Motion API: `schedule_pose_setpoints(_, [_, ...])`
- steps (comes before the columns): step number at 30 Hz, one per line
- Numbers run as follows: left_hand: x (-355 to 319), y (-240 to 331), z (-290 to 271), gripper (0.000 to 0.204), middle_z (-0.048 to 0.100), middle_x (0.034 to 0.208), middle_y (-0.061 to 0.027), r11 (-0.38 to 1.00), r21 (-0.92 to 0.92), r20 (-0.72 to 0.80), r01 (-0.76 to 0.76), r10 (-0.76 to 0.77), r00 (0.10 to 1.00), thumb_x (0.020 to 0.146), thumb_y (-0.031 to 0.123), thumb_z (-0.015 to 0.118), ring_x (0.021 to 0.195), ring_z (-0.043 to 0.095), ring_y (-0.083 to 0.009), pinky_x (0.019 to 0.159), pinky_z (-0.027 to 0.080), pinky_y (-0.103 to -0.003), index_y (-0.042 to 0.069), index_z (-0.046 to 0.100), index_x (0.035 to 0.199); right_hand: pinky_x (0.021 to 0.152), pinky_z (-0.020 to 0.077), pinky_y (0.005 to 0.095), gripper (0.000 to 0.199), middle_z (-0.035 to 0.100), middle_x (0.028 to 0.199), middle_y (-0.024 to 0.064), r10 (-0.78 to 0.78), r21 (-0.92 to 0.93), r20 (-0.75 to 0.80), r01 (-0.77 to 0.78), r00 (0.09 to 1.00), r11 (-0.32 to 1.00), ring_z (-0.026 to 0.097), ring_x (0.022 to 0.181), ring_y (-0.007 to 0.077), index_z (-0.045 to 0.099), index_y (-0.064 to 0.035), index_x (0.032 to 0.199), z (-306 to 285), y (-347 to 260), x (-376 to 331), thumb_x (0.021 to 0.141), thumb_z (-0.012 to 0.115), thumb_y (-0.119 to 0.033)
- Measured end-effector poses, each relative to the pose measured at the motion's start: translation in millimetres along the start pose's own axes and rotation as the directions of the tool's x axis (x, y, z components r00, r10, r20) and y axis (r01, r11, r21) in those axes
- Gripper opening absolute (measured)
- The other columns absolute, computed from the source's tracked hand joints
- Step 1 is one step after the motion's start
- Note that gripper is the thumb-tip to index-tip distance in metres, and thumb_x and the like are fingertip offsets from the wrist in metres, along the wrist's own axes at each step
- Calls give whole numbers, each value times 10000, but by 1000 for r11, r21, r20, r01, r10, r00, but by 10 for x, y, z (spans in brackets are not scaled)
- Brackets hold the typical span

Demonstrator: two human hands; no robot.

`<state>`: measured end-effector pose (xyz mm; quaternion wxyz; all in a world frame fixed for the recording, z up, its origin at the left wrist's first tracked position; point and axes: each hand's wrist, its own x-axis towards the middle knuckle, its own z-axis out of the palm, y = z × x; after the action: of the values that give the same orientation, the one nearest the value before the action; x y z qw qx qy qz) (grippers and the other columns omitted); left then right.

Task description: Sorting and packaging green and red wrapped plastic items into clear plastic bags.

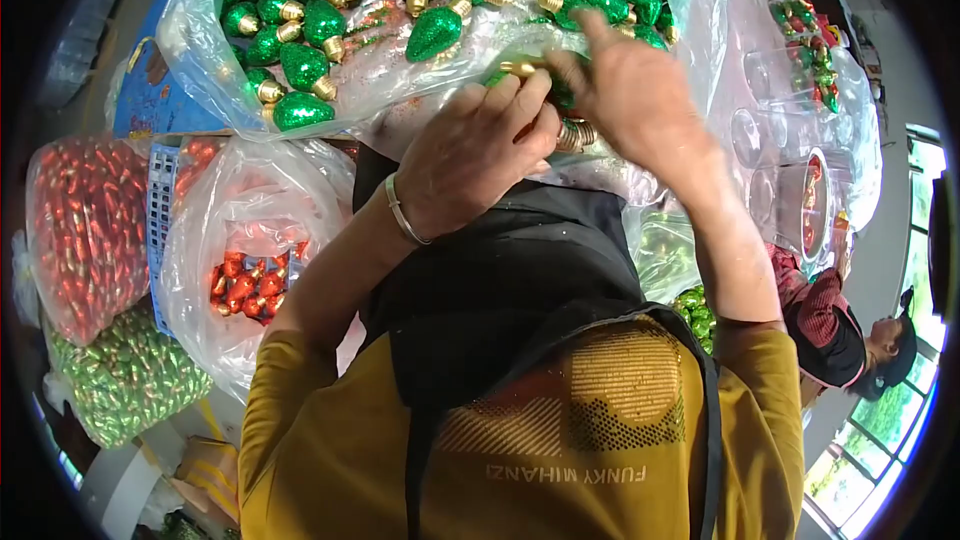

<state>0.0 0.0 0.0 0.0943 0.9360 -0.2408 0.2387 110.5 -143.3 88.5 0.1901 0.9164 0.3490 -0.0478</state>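
Note:
My left hand [475, 150], with a bangle on its wrist, is closed near the front edge of the plastic-lined heap. Its fingers pinch a green bulb ornament [495, 77], which they mostly hide; a gold part shows at the fingertips. My right hand [645, 100] is just to the right, smeared by motion, its index finger pointing up and its thumb near the ornament. Whether it grips anything is unclear. Below its palm shows a ridged gold piece [577, 135]. Beyond both hands lie several glittery green bulb ornaments [435, 35] with gold screw-shaped bases.
Clear plastic sheeting [185, 40] surrounds the heap. At left stand a bag of red ornaments [85, 230], a bag of green ones [130, 375] and an open bag [200, 250] with red bulbs. Clear plastic tubs [790, 205] are at right, near another person [830, 325].

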Motion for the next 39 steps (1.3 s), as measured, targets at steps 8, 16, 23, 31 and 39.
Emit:
schedule_pose_setpoints(8, [329,5,-159,460,397,1323,-180,981,-190,88,34,-17,996,734,367,672,1180,429,-308,907,393,-384,25,555,1019,662,445,254,354,588,763,82,294,986,-102,137,950,-100,576,685,132,569,10,899,129,297,250,939,460,-324])
schedule_pose_setpoints(16, [339,114,-21,511,392,1341,-196,993,-25,171,120,-114,979,753,406,659,1203,418,-305,886,413,-384,-3,538,1033,690,457,328,380,568,754,162,394,960,-224,132,891,248,597,765,272,556,21,949,477,170,102,918,501,-354])
schedule_pose_setpoints(23, [292,118,-4,554,396,1337,-208,995,-6,120,98,-97,988,771,413,640,1200,428,-294,861,420,-369,-46,519,1056,729,467,383,363,564,818,203,177,743,-495,308,851,595,590,808,334,516,13,1000,439,215,-273,852,619,-302])
schedule_pose_setpoints(31, [311,165,6,583,402,1334,-212,987,53,123,155,-160,979,771,424,637,1185,444,-302,851,418,-359,-62,514,1068,667,493,380,474,589,938,205,194,735,-468,258,862,627,614,796,340,474,-1,1085,431,200,-291,762,737,-227])
schedule_pose_setpoints(39, [328,83,-58,559,416,1310,-207,985,-44,146,166,-158,977,773,388,642,1191,437,-316,875,407,-368,-49,510,1097,801,488,375,264,627,955,118,-96,453,-813,728,574,514,594,963,301,591,-25,961,640,346,-255,756,712,-138])
